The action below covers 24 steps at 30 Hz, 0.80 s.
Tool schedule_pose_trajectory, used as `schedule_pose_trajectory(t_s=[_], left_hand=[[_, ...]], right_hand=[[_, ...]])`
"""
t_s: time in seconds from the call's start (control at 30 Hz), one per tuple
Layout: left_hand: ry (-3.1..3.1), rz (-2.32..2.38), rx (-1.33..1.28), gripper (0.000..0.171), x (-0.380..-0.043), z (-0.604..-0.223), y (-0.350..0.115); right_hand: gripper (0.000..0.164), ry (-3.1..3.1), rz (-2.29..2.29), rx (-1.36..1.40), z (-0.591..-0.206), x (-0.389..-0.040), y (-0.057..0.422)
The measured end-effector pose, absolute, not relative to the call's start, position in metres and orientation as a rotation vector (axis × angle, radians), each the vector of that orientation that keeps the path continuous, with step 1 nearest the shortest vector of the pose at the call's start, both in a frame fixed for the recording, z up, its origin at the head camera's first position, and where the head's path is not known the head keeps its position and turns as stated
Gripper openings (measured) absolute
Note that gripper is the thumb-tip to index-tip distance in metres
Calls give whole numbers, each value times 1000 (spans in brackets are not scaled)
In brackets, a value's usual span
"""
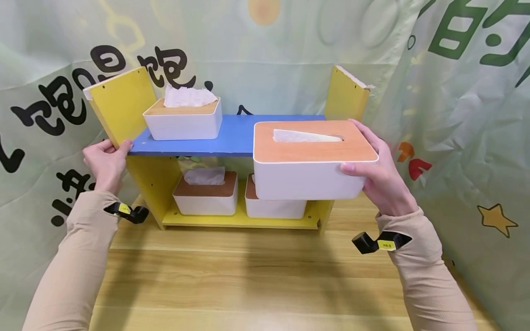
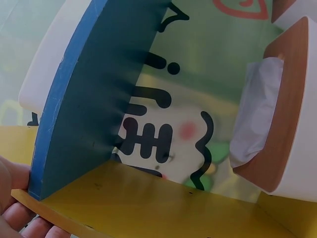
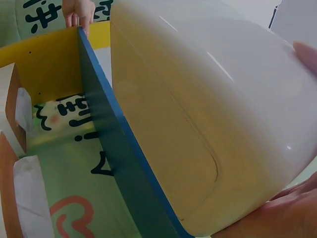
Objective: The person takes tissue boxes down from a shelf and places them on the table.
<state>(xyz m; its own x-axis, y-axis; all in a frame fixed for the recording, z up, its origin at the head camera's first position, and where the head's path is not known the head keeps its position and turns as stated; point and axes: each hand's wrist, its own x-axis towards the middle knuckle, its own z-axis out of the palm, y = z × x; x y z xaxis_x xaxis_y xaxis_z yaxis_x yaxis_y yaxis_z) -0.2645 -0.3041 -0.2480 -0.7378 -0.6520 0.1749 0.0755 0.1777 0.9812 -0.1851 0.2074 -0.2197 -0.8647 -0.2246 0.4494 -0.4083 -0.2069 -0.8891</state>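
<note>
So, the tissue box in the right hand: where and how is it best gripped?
The tissue box is probably best gripped by its right end, coming from the right, as the right hand does: thumb on the front wall, fingers round the far side. It is a long block, so the short end seems easiest to span, leaving the tissue in the lid untouched.

A pale backdrop [image 1: 265, 82] printed with a star [image 1: 497, 219] hangs beyond a wooden table [image 1: 207, 280].

My head camera looked forward and down.
Nearer, my boxy black wrist cameras [image 1: 140, 214] shared the flat blue board [image 2: 94, 99] from below.
</note>
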Motion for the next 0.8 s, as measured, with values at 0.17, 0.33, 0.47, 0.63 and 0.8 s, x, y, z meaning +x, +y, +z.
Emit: schedule_pose_trajectory(t_s=[0.17, 0.33, 0.47, 0.63, 0.8], left_hand=[[-1873, -1612, 530, 49, -265, -248, -303], [-1870, -1616, 514, 49, -265, -248, -303], [-1873, -1621, 518, 50, -264, -248, -303], [-1874, -1629, 528, 49, -265, -248, -304], [-1873, -1643, 538, 50, -265, -248, -304]], right_hand=[[76, -1934, 2198, 747, -228, -178, 217], [78, -1932, 2199, 729, -237, -174, 226], [80, -1928, 2205, 722, -246, -172, 235], [84, -1948, 2185, 709, -257, -168, 245], [88, -1958, 2167, 688, -266, -165, 253]])
